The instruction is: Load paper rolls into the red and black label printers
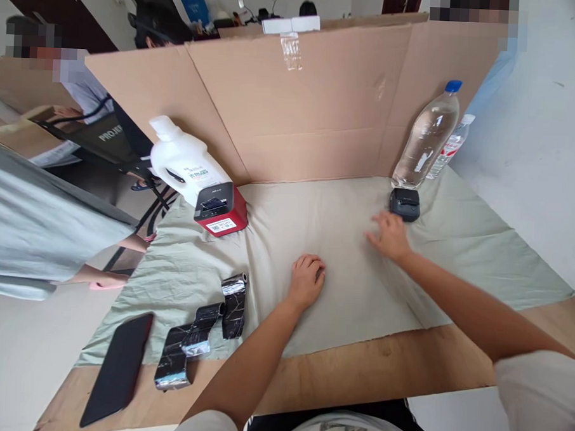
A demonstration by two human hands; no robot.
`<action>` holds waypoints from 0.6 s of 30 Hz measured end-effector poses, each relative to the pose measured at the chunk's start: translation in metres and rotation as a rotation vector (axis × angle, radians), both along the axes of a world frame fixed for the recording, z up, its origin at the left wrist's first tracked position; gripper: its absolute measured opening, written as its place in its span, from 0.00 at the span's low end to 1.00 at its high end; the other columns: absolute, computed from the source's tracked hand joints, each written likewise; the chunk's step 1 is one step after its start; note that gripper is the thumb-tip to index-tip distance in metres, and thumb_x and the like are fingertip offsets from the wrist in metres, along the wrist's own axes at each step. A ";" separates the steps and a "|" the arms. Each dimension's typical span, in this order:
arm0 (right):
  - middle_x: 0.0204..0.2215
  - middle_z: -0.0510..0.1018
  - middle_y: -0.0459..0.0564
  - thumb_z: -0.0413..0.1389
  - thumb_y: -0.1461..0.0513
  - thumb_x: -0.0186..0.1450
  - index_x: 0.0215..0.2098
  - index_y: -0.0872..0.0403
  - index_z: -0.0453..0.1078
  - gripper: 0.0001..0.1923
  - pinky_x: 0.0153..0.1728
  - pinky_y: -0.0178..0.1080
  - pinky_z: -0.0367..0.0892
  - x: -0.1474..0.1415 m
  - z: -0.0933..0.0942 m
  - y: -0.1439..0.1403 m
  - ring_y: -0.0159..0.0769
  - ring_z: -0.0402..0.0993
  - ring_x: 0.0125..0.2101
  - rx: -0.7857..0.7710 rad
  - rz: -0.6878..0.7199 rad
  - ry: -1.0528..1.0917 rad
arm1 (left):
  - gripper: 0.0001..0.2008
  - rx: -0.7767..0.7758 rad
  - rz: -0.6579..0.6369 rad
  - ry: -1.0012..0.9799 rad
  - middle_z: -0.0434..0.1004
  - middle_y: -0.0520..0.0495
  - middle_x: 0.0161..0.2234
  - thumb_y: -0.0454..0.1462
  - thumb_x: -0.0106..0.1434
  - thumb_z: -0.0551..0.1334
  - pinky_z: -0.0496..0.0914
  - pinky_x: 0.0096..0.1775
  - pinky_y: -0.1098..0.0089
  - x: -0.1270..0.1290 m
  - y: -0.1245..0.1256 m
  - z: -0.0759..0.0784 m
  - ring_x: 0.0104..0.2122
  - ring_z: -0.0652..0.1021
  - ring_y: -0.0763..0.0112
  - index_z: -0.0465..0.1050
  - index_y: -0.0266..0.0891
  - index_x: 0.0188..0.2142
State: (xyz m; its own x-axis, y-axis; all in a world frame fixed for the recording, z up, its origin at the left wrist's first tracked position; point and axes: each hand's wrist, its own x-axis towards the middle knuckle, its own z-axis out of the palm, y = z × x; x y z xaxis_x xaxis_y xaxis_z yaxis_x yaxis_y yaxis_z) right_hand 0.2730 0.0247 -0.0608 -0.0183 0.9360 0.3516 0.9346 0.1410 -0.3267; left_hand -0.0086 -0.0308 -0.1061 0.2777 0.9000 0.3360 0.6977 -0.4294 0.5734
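My left hand (307,281) rests on the pale green cloth (340,307) near the middle of the table. Its fingers are curled, and a small dark patch shows between thumb and fingers; what it is, I cannot make out. Farther right, my right hand (390,238) hovers over or touches the cloth with fingers apart, holding nothing. Just beyond it sits a small black boxy device (405,205), close to the fingers but not gripped. To the left stands a red and black box-shaped device (221,209) with a white label.
A white jug (189,160) leans behind the red device. Two water bottles, a large one (426,145) and a smaller one (450,149), stand at the right against a cardboard screen (311,115). Black shiny rolls (233,305) and a dark flat case (119,370) lie left. People are nearby.
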 end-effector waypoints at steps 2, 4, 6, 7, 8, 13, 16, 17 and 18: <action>0.66 0.59 0.68 0.60 0.52 0.62 0.58 0.58 0.68 0.29 0.58 0.67 0.52 0.025 0.011 0.044 0.67 0.52 0.64 0.009 -0.229 -0.027 | 0.06 0.003 -0.007 0.014 0.77 0.42 0.45 0.33 0.61 0.59 0.66 0.52 0.50 0.002 0.001 0.001 0.50 0.73 0.56 0.75 0.42 0.37; 0.69 0.50 0.70 0.63 0.51 0.59 0.64 0.58 0.61 0.39 0.58 0.70 0.49 0.045 0.017 0.071 0.73 0.45 0.66 -0.087 -0.383 -0.021 | 0.07 0.003 -0.018 0.012 0.77 0.43 0.44 0.33 0.61 0.59 0.66 0.51 0.51 0.002 0.002 0.001 0.49 0.73 0.56 0.75 0.42 0.37; 0.70 0.42 0.75 0.62 0.47 0.58 0.68 0.60 0.54 0.47 0.57 0.68 0.52 0.059 0.018 0.084 0.77 0.46 0.65 -0.236 -0.490 0.037 | 0.07 0.004 -0.035 0.004 0.77 0.43 0.44 0.33 0.62 0.59 0.67 0.51 0.52 0.000 0.002 0.000 0.48 0.73 0.57 0.75 0.42 0.37; 0.69 0.41 0.78 0.60 0.45 0.59 0.68 0.62 0.52 0.49 0.57 0.65 0.54 0.064 0.017 0.086 0.76 0.49 0.65 -0.283 -0.513 0.061 | 0.07 0.004 -0.043 -0.001 0.77 0.43 0.43 0.33 0.62 0.58 0.67 0.51 0.53 0.000 0.002 0.000 0.48 0.73 0.58 0.75 0.42 0.37; 0.69 0.41 0.79 0.58 0.43 0.60 0.68 0.63 0.51 0.49 0.56 0.62 0.56 0.066 0.016 0.087 0.74 0.52 0.64 -0.311 -0.522 0.076 | 0.07 0.004 -0.048 -0.006 0.78 0.43 0.44 0.33 0.62 0.58 0.67 0.51 0.53 -0.001 0.003 0.000 0.48 0.73 0.58 0.75 0.42 0.37; 0.64 0.56 0.73 0.63 0.49 0.56 0.68 0.60 0.53 0.48 0.58 0.57 0.60 0.047 0.013 0.070 0.63 0.62 0.61 -0.242 -0.433 0.151 | 0.09 -0.028 -0.060 -0.011 0.78 0.43 0.44 0.33 0.62 0.58 0.66 0.52 0.53 -0.003 0.005 0.000 0.49 0.73 0.58 0.76 0.43 0.38; 0.63 0.61 0.67 0.64 0.50 0.54 0.67 0.56 0.57 0.47 0.60 0.57 0.62 0.007 0.009 0.035 0.59 0.63 0.61 -0.182 -0.144 0.187 | 0.11 -0.043 -0.099 -0.017 0.78 0.43 0.47 0.35 0.63 0.59 0.64 0.54 0.50 -0.004 0.004 0.004 0.52 0.73 0.56 0.77 0.44 0.43; 0.62 0.62 0.65 0.63 0.49 0.54 0.66 0.55 0.58 0.46 0.60 0.57 0.63 -0.009 0.008 0.019 0.59 0.63 0.61 -0.166 -0.050 0.186 | 0.13 -0.050 -0.143 -0.011 0.77 0.43 0.50 0.36 0.63 0.60 0.62 0.56 0.48 -0.004 0.002 0.006 0.54 0.72 0.54 0.77 0.46 0.46; 0.62 0.62 0.64 0.63 0.49 0.54 0.66 0.54 0.59 0.45 0.60 0.57 0.63 -0.026 0.006 0.003 0.58 0.64 0.61 -0.153 0.023 0.179 | 0.15 -0.060 -0.208 0.002 0.75 0.43 0.54 0.37 0.62 0.62 0.60 0.58 0.46 -0.005 0.000 0.009 0.57 0.70 0.51 0.76 0.47 0.48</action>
State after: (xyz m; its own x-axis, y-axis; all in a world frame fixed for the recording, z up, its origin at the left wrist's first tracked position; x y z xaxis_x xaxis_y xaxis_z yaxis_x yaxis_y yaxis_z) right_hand 0.2472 0.0281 -0.0548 0.0093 0.9787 0.2050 0.8570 0.0978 -0.5059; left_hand -0.0132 -0.0306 -0.0970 0.4600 0.8416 0.2831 0.5989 -0.5295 0.6008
